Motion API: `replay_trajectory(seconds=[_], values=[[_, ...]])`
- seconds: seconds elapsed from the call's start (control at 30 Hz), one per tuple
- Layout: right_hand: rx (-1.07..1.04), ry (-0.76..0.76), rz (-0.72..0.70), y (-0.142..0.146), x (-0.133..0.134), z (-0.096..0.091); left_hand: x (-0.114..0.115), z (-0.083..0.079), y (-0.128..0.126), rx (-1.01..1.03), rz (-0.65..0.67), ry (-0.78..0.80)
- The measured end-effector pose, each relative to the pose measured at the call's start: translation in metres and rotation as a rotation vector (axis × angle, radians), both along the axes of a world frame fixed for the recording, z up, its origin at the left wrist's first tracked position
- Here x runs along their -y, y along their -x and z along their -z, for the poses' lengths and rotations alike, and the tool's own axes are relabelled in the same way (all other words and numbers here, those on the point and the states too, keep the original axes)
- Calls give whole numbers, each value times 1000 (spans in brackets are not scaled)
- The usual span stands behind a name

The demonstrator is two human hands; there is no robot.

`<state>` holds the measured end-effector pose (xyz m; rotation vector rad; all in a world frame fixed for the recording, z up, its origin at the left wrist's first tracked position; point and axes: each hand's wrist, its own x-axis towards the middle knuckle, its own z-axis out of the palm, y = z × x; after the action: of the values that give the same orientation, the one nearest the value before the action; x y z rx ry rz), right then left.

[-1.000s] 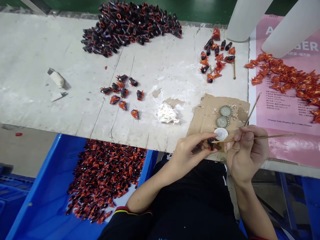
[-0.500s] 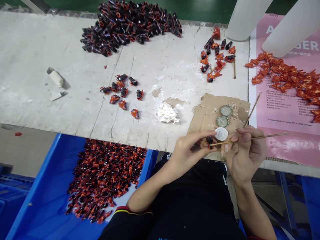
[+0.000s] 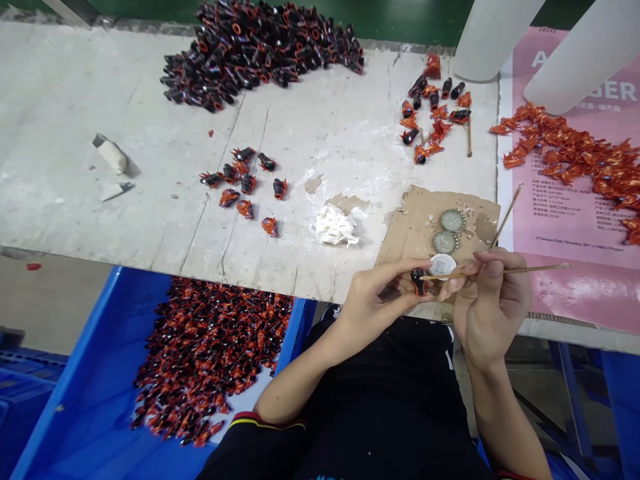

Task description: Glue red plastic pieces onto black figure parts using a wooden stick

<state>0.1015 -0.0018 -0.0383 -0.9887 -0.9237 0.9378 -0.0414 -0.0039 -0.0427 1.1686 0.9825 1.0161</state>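
At the near edge of the desk (image 3: 165, 220), the left hand (image 3: 370, 297) pinches a small black-and-orange piece (image 3: 418, 283), just beside a white disc (image 3: 443, 265) on the cardboard sheet (image 3: 400, 237). The right hand (image 3: 493, 307) grips two thin sticks (image 3: 543, 269), one slanting up and away, the other lying crosswise with its tip at the piece. A crumpled white wad (image 3: 335, 225) lies on the desk, left of the cardboard sheet.

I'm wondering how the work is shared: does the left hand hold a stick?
No, the left hand pinches a dark piece, while the thin stick pointed at it is in the right hand.
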Motion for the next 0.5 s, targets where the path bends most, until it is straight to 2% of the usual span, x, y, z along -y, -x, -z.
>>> replay_trajectory(seconds=[0.23, 0.4, 0.5], values=[[21, -8, 20, 1, 1, 0, 0, 1, 0, -17, 20, -39], [144, -44, 92, 2, 4, -1, 2, -1, 0, -92, -2, -76], [164, -60, 89, 2, 5, -1, 2, -1, -1, -82, -13, -79]])
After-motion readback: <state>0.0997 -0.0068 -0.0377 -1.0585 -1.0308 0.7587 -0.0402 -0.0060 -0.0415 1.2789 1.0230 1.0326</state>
